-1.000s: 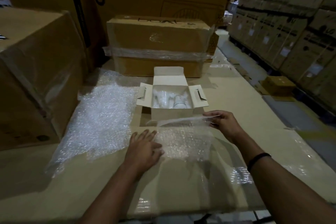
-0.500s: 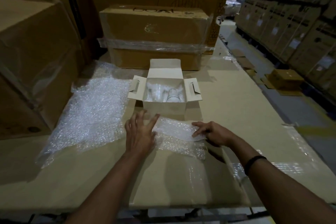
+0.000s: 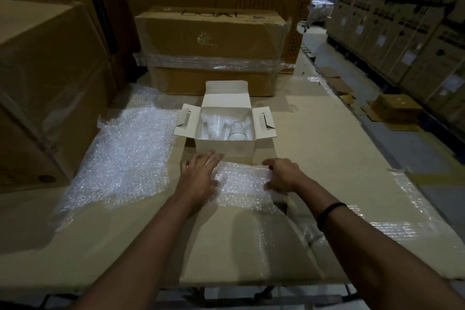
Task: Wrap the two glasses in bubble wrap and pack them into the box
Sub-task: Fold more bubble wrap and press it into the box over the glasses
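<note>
The fingers [image 3: 206,158] of the left hand [image 3: 198,176] lie spread out and flat on the left end of the small sheet of bubble wrap [image 3: 245,187]. The fingers [image 3: 270,162] of the right hand [image 3: 284,175] are bent over the right end, with the thumb on the near side, so it looks like that hand grips the wrap. The white box [image 3: 226,150] stands open at twelve o'clock from the hands, just past the wrap. The glasses [image 3: 236,132] are inside it, side by side, and I cannot tell if any wrap is round them. A big sheet of bubble wrap [image 3: 120,153] lies at nine o'clock. I think the wrap is being made ready for a glass. Things could go wrong from here. The wrap is springy, so it may pop open if a hand lets go. The glasses are smooth and close together, so they could bump or slip on the way out. The box is light and could tip.
</note>
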`<state>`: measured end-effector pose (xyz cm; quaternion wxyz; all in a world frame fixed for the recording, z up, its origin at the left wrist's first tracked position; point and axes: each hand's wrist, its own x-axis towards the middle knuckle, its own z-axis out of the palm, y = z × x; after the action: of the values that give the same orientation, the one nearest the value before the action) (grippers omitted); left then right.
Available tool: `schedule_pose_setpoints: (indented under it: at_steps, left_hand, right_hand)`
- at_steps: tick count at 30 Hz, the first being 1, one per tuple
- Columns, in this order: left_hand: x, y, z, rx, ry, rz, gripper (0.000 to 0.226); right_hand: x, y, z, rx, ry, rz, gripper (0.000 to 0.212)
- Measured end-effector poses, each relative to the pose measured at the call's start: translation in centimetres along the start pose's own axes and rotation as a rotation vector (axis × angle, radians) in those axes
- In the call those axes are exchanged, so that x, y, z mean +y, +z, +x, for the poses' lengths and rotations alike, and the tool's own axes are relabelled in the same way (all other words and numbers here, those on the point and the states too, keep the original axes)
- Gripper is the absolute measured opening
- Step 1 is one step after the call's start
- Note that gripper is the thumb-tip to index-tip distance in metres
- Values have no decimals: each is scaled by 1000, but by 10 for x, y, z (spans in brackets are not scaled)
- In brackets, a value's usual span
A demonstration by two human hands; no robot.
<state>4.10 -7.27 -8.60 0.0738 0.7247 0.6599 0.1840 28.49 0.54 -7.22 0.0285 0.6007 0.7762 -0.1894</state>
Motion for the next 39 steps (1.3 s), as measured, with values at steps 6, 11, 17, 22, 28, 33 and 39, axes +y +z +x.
schedule_pose_setpoints:
  at_steps: [6,11,17,22,28,33,39]
  left_hand:
    - [2,-5,20,-82,-38,165,91]
    - [-9,7,7,55,166,203,29]
    - [-35,9,-17,-46,209,-50,28]
    - [-23,1,-16,-103,113,-47,21]
    - [-1,-10,-19,-49,2,-137,49]
    - [-13,-3,-21,-49,152,39,29]
    - [-33,-4,-31,-114,183,-79,37]
  right_hand:
    - [-3,8,-14,254,-184,-130,17]
    - [9,17,-23,301,-283,-192,17]
    - [21,0,-37,23,-307,-71,29]
    - [4,-5,-34,14,-242,-158,19]
    - [-15,4,-34,89,-195,-212,45]
    - [-18,16,-40,268,-283,-306,28]
    - [-9,21,-54,169,-279,-231,40]
